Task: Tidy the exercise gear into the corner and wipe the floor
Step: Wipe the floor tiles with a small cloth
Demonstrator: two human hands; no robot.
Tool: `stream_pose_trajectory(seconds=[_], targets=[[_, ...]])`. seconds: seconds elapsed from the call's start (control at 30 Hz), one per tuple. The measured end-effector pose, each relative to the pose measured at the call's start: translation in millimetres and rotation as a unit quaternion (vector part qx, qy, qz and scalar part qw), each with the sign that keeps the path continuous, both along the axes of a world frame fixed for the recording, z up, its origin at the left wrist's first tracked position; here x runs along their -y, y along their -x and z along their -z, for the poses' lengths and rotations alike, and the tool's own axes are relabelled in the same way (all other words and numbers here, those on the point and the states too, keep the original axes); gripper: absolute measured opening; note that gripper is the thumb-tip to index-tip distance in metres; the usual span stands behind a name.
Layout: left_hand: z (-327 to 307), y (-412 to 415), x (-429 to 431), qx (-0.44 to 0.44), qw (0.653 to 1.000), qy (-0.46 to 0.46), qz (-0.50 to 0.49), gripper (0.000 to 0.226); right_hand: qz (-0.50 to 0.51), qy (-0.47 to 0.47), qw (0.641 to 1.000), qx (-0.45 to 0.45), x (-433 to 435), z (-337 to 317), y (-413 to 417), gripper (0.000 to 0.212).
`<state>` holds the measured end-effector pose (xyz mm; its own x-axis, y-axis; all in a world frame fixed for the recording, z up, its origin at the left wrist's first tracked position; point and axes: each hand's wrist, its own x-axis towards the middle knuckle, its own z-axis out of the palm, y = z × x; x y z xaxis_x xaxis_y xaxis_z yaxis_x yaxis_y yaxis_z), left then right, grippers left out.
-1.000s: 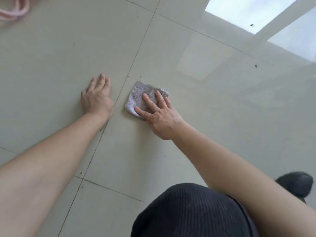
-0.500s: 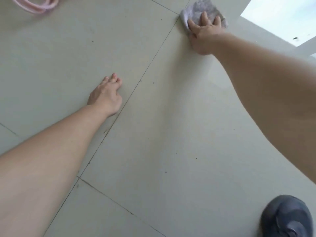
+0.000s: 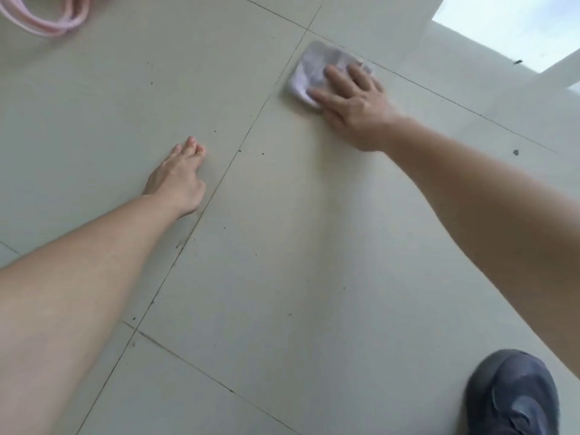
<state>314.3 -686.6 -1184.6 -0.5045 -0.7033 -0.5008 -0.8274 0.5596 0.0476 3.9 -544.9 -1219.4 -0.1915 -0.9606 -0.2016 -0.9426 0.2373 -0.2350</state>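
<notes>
Pulled back from full stretch since half a second ago, cloth included. Near: dark shoe [image 3: 511, 394] planted on tile floor [image 3: 282, 277]. Mid: left hand [image 3: 179, 177] flat on floor, fingers straight and together, holding nothing; likely bracing body weight. Far: right hand [image 3: 354, 111] pressing spread straight fingers on crumpled grey cloth [image 3: 314, 69] by grout crossing, for scrub pressure. Farthest: pink looped cord [image 3: 47, 17], well apart, top left.

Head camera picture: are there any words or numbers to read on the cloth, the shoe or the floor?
None can be read. The cloth shows only a faint, blurred pattern. The dark shoe has no letters that can be made out. The floor tiles and the pink cord are plain.
</notes>
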Motion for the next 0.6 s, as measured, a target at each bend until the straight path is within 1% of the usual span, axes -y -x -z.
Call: stream_pose_trajectory(seconds=[0.03, 0.07, 0.1, 0.13, 0.17, 0.23, 0.33, 0.4, 0.43, 0.47, 0.5, 0.57, 0.6], targets=[[-0.7, 0.2, 0.9, 0.005, 1.0, 0.0, -0.001, 0.067, 0.107, -0.024, 0.994, 0.011, -3.3, -4.8, 23.3, 0.052], [-1.7, 0.8, 1.3, 0.01, 1.0, 0.003, -0.001, 0.067, 0.186, -0.043, 0.982, 0.012, -10.1, -9.7, 38.0, 0.052], [-2.8, 1.7, 1.2, 0.015, 1.0, 0.004, -0.002, 0.066, 0.233, -0.062, 0.97, 0.013, -17.4, -13.9, 40.5, 0.053], [-3.7, 3.0, 0.5, 0.016, 1.0, 0.005, -0.004, 0.066, 0.258, -0.074, 0.963, 0.022, -23.4, -17.9, 33.8, 0.053], [-4.8, 4.3, -0.9, 0.014, 1.0, 0.005, -0.007, 0.066, 0.257, -0.077, 0.963, 0.029, -30.2, -20.9, 19.1, 0.053], [-4.8, 6.8, -3.4, 0.015, 1.0, 0.004, -0.012, 0.065, 0.192, -0.07, 0.979, 0.026, -50.6, -17.7, -27.1, 0.052], [-4.7, 10.8, -5.0, 0.037, 0.999, 0.003, -0.008, 0.064, 0.018, -0.055, 0.998, 0.034, -101.6, -14.3, -101.3, 0.052], [-7.3, 17.0, -8.9, 0.052, 0.999, 0.009, -0.007, 0.061, -0.086, -0.074, 0.993, 0.045, -132.6, -13.3, -119.7, 0.055], [-8.8, 21.1, -12.8, 0.055, 0.998, 0.013, -0.016, 0.061, -0.118, -0.084, 0.988, 0.045, -141.8, -13.0, -112.3, 0.055], [-9.7, 25.5, -17.2, 0.055, 0.998, 0.016, -0.033, 0.061, -0.12, -0.083, 0.988, 0.044, -145.8, -12.5, -96.8, 0.054], [-10.1, 30.5, -22.0, 0.05, 0.997, 0.018, -0.058, 0.061, -0.089, -0.08, 0.992, 0.042, -147.5, -12.7, -77.7, 0.052], [-7.7, 40.7, -32.0, 0.009, 0.994, 0.025, -0.103, 0.058, 0.048, -0.076, 0.996, 0.029, -149.1, -13.2, -29.4, 0.05], [-6.1, 46.6, -38.0, -0.028, 0.993, 0.035, -0.106, 0.056, 0.127, -0.089, 0.987, 0.026, -149.1, -15.0, -2.8, 0.052]])
